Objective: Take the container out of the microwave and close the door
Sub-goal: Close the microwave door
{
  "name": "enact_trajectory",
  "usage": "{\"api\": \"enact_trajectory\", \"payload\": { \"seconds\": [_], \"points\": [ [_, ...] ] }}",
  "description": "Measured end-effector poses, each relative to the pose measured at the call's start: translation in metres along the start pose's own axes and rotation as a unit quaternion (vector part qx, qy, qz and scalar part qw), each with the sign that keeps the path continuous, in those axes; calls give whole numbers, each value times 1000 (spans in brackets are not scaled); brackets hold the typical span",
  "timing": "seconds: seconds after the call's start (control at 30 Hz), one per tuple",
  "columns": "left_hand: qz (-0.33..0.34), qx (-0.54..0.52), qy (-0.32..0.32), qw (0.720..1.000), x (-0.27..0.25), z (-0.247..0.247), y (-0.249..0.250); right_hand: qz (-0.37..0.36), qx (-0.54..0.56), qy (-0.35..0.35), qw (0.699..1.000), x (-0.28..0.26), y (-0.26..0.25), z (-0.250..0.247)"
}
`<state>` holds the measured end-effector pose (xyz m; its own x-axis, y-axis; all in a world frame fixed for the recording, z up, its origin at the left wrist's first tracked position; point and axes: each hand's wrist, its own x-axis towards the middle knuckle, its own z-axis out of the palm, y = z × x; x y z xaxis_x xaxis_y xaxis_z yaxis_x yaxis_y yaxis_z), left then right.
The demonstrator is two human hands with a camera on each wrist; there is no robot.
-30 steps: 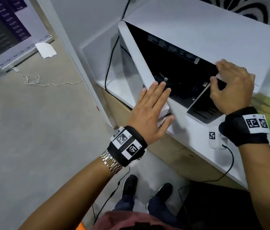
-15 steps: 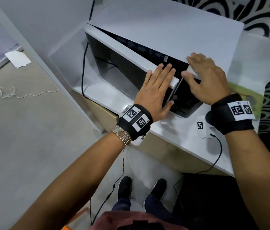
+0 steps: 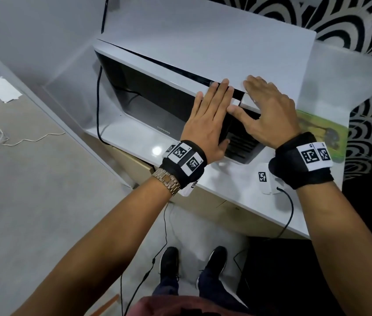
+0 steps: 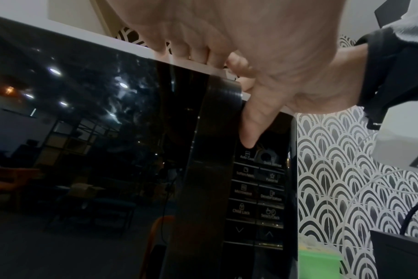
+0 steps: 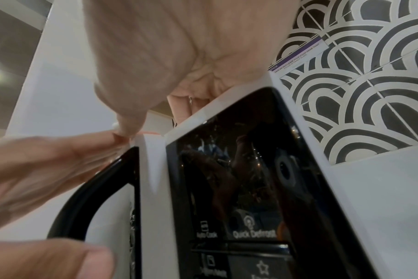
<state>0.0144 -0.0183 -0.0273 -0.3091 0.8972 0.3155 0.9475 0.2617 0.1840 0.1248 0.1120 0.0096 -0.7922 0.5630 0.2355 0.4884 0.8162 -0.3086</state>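
Observation:
The white microwave stands on a white counter. Its black glass door lies against the front, with only a thin dark seam along the top. My left hand presses flat on the door's right side, over the black handle. My right hand rests on the microwave's top front corner with fingers laid over the edge, its thumb on the control panel. The green container sits on the counter right of the microwave, partly hidden by my right wrist.
A black cable hangs down left of the microwave. A small white device with a marker and a black lead lies at the counter's front. A black-and-white patterned wall stands behind. My feet are on the floor below.
The left hand has swung the door from wide open to against the microwave's front. The right hand shifted from the panel's edge to the top corner. The view moved left.

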Motion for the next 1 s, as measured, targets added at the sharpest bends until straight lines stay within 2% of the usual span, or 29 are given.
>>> {"api": "enact_trajectory", "payload": {
  "seconds": [0.33,0.67,1.0],
  "points": [
    [8,-1,-11,1000,5,1,-3,8,-2,8,1000,0,-1,3],
    [23,-26,-5,999,21,4,-5,8,-8,64,998,4,-2,10],
    [18,-16,-2,1000,22,6,-3,17,-16,69,997,4,-5,10]
  ]
}}
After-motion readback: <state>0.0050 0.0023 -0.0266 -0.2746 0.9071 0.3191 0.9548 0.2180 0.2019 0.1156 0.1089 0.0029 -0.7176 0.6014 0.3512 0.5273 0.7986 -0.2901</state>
